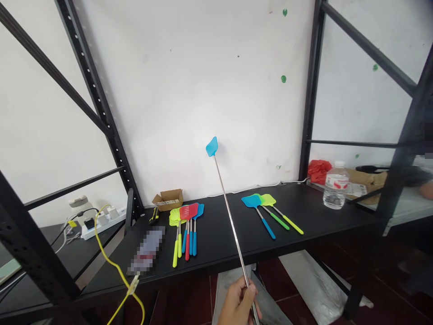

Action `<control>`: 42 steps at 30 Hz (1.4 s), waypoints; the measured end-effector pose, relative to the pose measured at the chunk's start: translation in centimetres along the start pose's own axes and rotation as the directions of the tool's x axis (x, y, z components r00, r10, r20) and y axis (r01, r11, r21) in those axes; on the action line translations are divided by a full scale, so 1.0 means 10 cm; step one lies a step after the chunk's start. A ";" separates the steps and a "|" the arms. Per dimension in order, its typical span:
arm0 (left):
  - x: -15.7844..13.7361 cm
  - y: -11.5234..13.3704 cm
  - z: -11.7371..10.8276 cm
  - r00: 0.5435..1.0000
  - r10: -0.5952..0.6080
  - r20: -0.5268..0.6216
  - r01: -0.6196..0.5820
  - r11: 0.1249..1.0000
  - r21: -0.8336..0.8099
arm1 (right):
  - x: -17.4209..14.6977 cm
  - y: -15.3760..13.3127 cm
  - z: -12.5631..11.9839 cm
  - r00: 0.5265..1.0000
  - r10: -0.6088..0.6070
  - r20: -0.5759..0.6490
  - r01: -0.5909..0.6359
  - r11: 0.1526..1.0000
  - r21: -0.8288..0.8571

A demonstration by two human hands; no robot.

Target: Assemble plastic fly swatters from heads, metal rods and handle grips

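My left hand [237, 303] is closed round the lower part of a long, extended fly swatter [231, 216]. Its thin metal rod slants up and to the left, ending in a blue mesh head in front of the white wall. Several shorter fly swatters [188, 232] in yellow-green, red and blue lie overlapping on the black shelf to the left of the rod. Three more swatters [267, 214], blue, green and yellow-green, lie fanned out on its right. The grip end of the held swatter is hidden by my hand and the frame's bottom edge. My right hand is out of the picture.
A small open cardboard box [168, 200], a yellow-black cutter [154, 215] and a blurred-out flat object [148, 250] lie on the shelf [216, 253]. A yellow cable [113, 262] hangs at left. Dark posts flank the shelf; a water bottle [335, 186] stands right.
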State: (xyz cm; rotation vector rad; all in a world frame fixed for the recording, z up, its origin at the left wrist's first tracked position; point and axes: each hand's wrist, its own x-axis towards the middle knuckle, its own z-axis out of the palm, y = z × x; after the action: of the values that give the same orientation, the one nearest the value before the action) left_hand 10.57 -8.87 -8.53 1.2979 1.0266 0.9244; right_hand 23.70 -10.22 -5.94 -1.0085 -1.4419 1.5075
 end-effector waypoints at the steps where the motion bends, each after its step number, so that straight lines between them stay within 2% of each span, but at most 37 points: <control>1: 0.00 0.00 -0.01 1.000 -0.002 -0.003 0.002 1.000 0.002 | 0.03 0.00 0.00 0.999 -0.040 -0.003 0.040 0.999 -0.026; 4: -0.05 0.05 -0.01 1.000 -0.021 -0.003 0.021 1.000 -0.015 | 0.03 0.01 0.02 0.990 -0.139 0.007 0.139 0.985 -0.100; 11: -0.17 0.23 -0.01 1.000 0.008 0.024 -0.006 0.996 -0.091 | 0.00 0.01 0.06 0.991 -0.134 0.025 0.136 0.985 -0.109; 13: -0.17 0.24 -0.01 0.999 0.033 0.027 -0.030 0.995 -0.094 | 0.01 0.03 0.04 0.994 -0.110 0.023 0.112 0.989 -0.096; 17: -0.20 0.30 -0.02 0.998 0.066 0.014 -0.064 0.991 -0.120 | -0.04 0.15 -0.04 0.999 0.016 0.051 -0.015 1.000 -0.017; 20: -0.24 0.36 -0.06 0.990 0.140 -0.029 -0.143 0.981 -0.135 | -0.01 0.16 -0.12 0.996 0.055 0.064 -0.056 0.998 0.017; 22: -0.26 0.38 -0.08 0.981 0.190 -0.045 -0.194 0.974 -0.118 | 0.12 0.02 -0.17 0.999 0.036 0.022 -0.038 0.994 0.105; 23: -0.26 0.39 -0.09 0.979 0.198 -0.036 -0.201 0.973 -0.110 | 0.22 -0.10 -0.19 0.999 -0.001 -0.038 0.008 0.985 0.171; 28: -0.27 0.44 -0.05 0.987 0.160 0.016 -0.159 0.984 -0.075 | 0.94 -0.98 -0.29 0.981 -0.160 -0.106 0.189 0.909 0.371; 30: -0.30 0.53 -0.07 0.991 0.131 -0.006 -0.131 0.991 -0.011 | 1.23 -1.32 -0.37 0.964 -0.206 -0.170 0.260 0.868 0.423; 32: -0.36 0.66 -0.16 0.994 0.098 -0.038 -0.092 0.987 0.134 | 1.46 -1.61 -0.52 0.945 -0.208 -0.254 0.308 0.830 0.466; 33: -0.40 0.72 -0.24 0.994 0.096 -0.057 -0.080 0.969 0.233 | 1.56 -1.72 -0.61 0.927 -0.219 -0.305 0.345 0.818 0.460; 35: -0.48 0.84 -0.47 0.979 0.170 -0.112 -0.101 0.884 0.457 | 1.69 -1.89 -0.83 0.887 -0.236 -0.396 0.407 0.803 0.435; 38: -0.55 0.94 -0.91 0.944 0.279 -0.178 -0.054 0.661 0.749 | 1.74 -1.96 -1.16 0.836 -0.246 -0.490 0.467 0.787 0.403; 40: -0.56 0.96 -1.17 0.900 0.366 -0.236 0.032 0.484 0.875 | 1.70 -1.88 -1.33 0.839 -0.237 -0.490 0.463 0.784 0.414; 42: -0.56 0.99 -1.34 0.817 0.498 -0.289 0.130 0.329 0.935 | 1.64 -1.71 -1.43 0.871 -0.197 -0.450 0.415 0.785 0.460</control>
State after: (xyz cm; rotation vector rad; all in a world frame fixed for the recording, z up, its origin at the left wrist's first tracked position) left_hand -3.65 -9.52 1.84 2.2527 2.1136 0.8966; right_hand 31.55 10.69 10.42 -0.6168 -0.7760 1.2725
